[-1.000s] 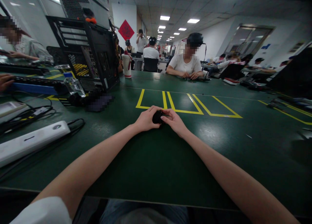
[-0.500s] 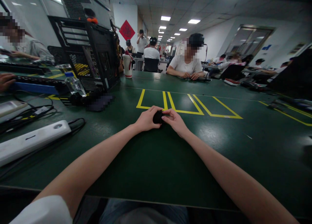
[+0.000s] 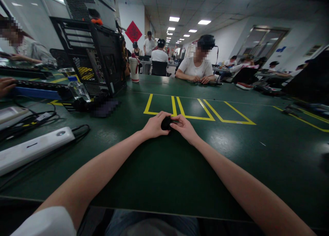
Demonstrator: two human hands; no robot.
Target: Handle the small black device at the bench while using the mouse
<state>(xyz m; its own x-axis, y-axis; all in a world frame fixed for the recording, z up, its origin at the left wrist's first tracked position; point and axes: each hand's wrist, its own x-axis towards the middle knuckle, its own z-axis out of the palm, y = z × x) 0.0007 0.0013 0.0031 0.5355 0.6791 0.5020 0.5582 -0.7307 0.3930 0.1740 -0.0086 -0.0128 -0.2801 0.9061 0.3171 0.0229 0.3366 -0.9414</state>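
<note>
fingers (image 3: 161,116) of the left hand (image 3: 154,126) and right hand (image 3: 184,128) curl closed on a small black object (image 3: 166,123), pinched between them low over the green counter (image 3: 159,171), just before the yellow tape outlines (image 3: 180,109). it looks like two-handed fiddling with the piece; turning it calls for a firm, even pinch.

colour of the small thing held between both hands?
Black; the small object shows best in the head view.

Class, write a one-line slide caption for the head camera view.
Left hand and right hand hold a small black object at the green table.
</note>
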